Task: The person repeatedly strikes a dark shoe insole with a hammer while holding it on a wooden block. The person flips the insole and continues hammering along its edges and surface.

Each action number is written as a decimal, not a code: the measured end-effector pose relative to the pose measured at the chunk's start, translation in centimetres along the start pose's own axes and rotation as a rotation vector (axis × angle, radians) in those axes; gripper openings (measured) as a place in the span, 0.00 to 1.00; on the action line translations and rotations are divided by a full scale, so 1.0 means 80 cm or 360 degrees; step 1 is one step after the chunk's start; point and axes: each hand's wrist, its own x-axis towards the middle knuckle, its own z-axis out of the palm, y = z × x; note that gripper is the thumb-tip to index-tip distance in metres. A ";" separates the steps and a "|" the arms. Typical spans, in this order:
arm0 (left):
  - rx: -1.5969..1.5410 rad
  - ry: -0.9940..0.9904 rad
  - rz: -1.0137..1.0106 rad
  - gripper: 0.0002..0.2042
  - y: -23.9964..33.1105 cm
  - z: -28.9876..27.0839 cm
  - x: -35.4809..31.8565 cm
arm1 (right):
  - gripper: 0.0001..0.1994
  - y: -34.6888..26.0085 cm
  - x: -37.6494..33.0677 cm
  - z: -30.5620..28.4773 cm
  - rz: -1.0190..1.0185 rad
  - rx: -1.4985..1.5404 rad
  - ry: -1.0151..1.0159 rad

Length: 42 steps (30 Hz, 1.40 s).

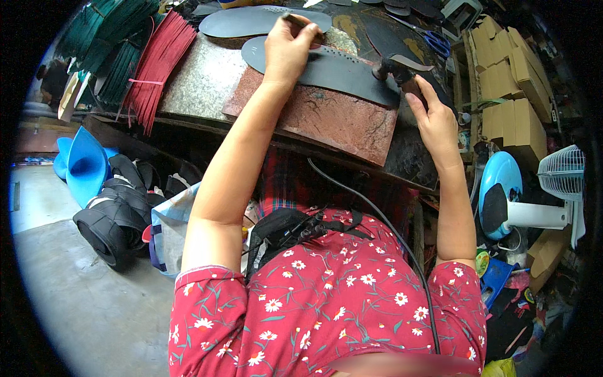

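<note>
A dark grey shoe sole piece (352,76) lies across a reddish stone slab (342,122), with small holes along its far edge. Over its left part, my left hand (289,53) is closed around a short brown punch (295,21); the punch's lower end is hidden by the fingers. My right hand (433,116) grips a hammer (391,68) by its handle. The hammer's head, with a curved pale claw, is over the sole's right end; whether it touches cannot be told. A second grey sole piece (235,22), also with small holes, lies just beyond.
Bundled red strips (152,69) and dark green strips (100,38) stand at the table's left. Blue-handled scissors (436,43) lie far right. Cardboard boxes (512,119) and a white fan (559,173) are on the right. Black rolls (113,217) sit on the left floor. A cable hangs before me.
</note>
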 end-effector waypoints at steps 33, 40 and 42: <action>0.1289 -0.0218 0.0487 0.12 0.008 0.021 -0.017 | 0.18 -0.083 0.033 -0.074 -0.0345 0.0861 0.0504; 0.1647 -0.0245 0.0663 0.09 0.004 0.040 -0.022 | 0.22 -0.046 0.030 -0.009 -0.0134 0.0310 0.0169; 0.1270 -0.0057 0.0381 0.08 0.001 0.027 -0.015 | 0.22 -0.013 0.022 0.001 -0.0258 0.0115 0.0269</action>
